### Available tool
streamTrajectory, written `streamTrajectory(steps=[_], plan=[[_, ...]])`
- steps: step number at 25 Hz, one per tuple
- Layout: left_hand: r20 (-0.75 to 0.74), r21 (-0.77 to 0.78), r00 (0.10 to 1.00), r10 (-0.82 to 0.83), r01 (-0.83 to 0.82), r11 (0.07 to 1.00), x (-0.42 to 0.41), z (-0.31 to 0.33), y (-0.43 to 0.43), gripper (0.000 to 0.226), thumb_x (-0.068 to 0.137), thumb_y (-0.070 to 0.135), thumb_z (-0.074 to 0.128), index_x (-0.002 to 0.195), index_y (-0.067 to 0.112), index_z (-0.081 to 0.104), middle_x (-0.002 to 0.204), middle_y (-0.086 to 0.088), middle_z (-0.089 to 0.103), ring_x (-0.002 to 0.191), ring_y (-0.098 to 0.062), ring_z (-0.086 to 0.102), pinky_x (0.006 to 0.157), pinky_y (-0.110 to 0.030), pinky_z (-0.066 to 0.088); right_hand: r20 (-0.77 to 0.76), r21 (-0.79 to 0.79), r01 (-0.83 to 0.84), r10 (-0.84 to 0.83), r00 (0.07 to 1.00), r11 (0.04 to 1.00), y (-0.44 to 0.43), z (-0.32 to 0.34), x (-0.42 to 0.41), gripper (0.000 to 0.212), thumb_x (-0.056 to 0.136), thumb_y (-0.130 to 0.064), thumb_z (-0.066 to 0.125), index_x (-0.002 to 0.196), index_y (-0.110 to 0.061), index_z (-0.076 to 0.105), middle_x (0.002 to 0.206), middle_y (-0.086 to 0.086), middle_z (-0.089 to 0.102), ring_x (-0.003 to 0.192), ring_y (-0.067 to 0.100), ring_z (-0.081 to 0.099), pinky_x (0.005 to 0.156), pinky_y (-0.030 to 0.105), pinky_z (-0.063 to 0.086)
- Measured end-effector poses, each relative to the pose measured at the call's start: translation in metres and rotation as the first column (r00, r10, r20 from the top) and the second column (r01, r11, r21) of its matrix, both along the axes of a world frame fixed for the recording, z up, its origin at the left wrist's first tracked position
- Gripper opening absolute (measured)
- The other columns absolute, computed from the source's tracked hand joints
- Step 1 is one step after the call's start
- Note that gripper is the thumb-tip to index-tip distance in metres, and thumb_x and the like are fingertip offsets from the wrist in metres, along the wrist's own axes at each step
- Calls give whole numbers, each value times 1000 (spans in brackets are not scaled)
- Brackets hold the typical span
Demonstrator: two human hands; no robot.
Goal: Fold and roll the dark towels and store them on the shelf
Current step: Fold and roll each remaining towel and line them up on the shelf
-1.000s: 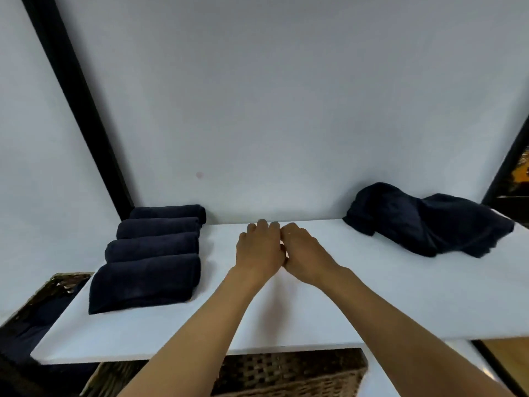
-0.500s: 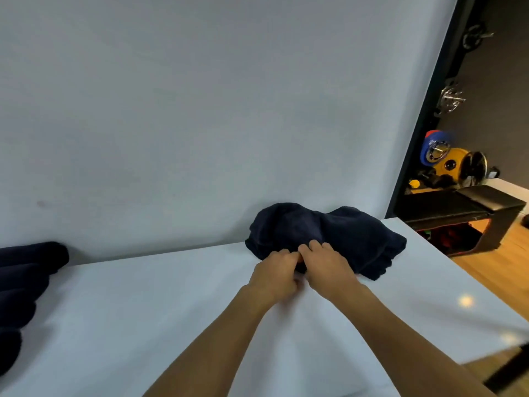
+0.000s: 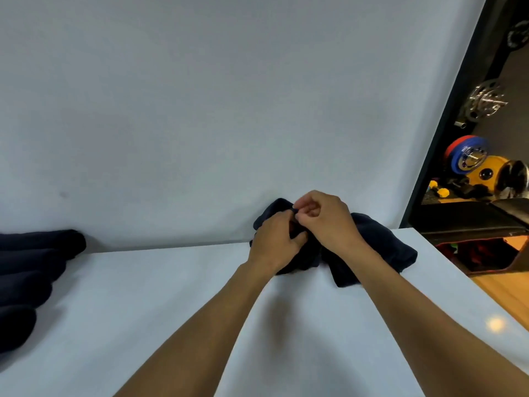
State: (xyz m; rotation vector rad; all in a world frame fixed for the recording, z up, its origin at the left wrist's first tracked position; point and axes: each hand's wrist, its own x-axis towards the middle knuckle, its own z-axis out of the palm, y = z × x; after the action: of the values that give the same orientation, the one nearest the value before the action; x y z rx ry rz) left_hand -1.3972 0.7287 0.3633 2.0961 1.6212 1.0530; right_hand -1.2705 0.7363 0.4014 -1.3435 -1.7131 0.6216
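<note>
A crumpled heap of dark navy towels point(image 3: 380, 245) lies at the back right of the white shelf point(image 3: 143, 296), against the wall. My left hand point(image 3: 274, 242) rests on the heap's left part, its fingers closed on the cloth. My right hand point(image 3: 323, 216) is just above it and pinches a raised edge of the same dark towel between thumb and fingers. Both hands hide the heap's middle. Several rolled dark towels point(image 3: 31, 267) lie side by side at the far left edge, partly cut off.
A plain white wall point(image 3: 200, 110) rises right behind the shelf. A black post point(image 3: 446, 116) bounds it at the right. Beyond stand a black bench point(image 3: 469, 216), weight plates point(image 3: 469, 156) and wooden floor point(image 3: 506, 287).
My view swung right from the rolled towels to the crumpled heap. Both hands moved from the bare shelf onto the heap and took hold of it; the right hand has lifted an edge.
</note>
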Motion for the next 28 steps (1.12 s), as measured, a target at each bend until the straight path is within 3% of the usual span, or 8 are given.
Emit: streamTrajectory(steps=[5, 8, 11, 14, 17, 20, 24, 28], plan=[[363, 40, 930, -57, 46, 998, 1, 65, -8, 35, 85, 31, 61, 120, 24, 60, 103, 12, 69, 93, 0, 64, 80, -14, 50, -302, 105, -26, 57, 952, 994, -3, 65, -13, 15, 82, -9, 69, 90, -20, 71, 85, -7, 72, 81, 6, 69, 77, 23, 56], [416, 134, 905, -85, 31, 990, -5, 99, -11, 42, 82, 36, 63, 122, 27, 59, 106, 14, 69, 95, 1, 65, 83, -19, 52, -389, 157, -95, 150, 909, 983, -10, 100, -25, 15, 82, -4, 68, 91, -15, 73, 86, -3, 73, 80, 9, 71, 77, 27, 58], [412, 236, 905, -106, 7, 972, -22, 141, -17, 36, 83, 15, 58, 119, 21, 60, 100, 8, 69, 91, -7, 66, 79, -27, 55, -407, 237, -167, 254, 878, 957, -15, 136, -35, 27, 84, 6, 59, 91, -16, 74, 88, -2, 73, 85, 10, 70, 79, 25, 57], [339, 268, 936, -94, -1, 964, -51, 187, -19, 38, 85, 2, 43, 114, 16, 64, 97, -1, 69, 90, -18, 66, 80, -37, 56, -268, 327, -203, 297, 917, 923, -18, 172, -46, 37, 78, 7, 60, 100, -21, 72, 97, -5, 70, 94, 4, 65, 81, 24, 56], [238, 284, 969, -71, 1, 959, -80, 225, -24, 28, 90, 7, 46, 103, 14, 70, 91, -6, 70, 85, -21, 66, 78, -37, 55, 18, 478, -146, 157, 987, 866, -20, 192, -60, 34, 77, -10, 70, 107, -25, 66, 101, -7, 63, 93, 5, 61, 74, 9, 47], [124, 266, 991, -53, 19, 964, -103, 244, -39, 19, 92, 23, 60, 85, 11, 72, 73, -6, 66, 64, -13, 56, 63, -28, 43, 225, 582, -150, 18, 974, 799, -24, 202, -71, 21, 84, -15, 61, 103, -23, 65, 94, -5, 63, 86, 13, 59, 77, 20, 47], [110, 167, 990, -91, 72, 983, -136, 246, -60, 21, 89, 33, 66, 79, 18, 76, 70, 3, 71, 64, -4, 62, 62, -20, 47, 388, 477, -223, 24, 921, 850, -28, 200, -83, 15, 92, -20, 54, 101, -22, 66, 97, -5, 60, 89, 13, 56, 75, 25, 42], [41, 51, 997, -68, 66, 997, -160, 242, -70, 34, 96, 31, 57, 75, 8, 69, 63, 3, 59, 58, -7, 52, 60, -20, 42, 358, 309, -319, 202, 912, 896, -34, 191, -92, 10, 92, -23, 58, 95, -21, 67, 94, -9, 65, 79, 3, 57, 67, 19, 43]])
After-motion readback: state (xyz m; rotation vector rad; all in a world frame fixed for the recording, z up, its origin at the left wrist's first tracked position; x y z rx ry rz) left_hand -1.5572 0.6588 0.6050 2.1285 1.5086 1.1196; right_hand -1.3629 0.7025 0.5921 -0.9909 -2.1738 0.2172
